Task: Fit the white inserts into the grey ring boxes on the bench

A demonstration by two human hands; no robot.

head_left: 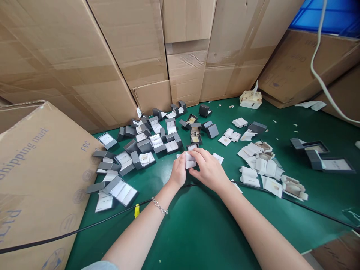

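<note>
Both hands meet over the middle of the green table. My left hand, with a chain bracelet on its wrist, grips the left side of a small white folded card box. On its right side, the fingers of my right hand close around the same piece, hiding part of it. Just beyond my fingers stands an open dark grey jewelry box with a dark patterned piece inside. Another dark box is partly covered by my right hand. A white card lies beside that hand.
Several open grey boxes with white inserts spread over the left. White folded cards pile up at right, near two open grey boxes. A black cable crosses the green table. Cardboard cartons wall the back; a tissue pack sits there.
</note>
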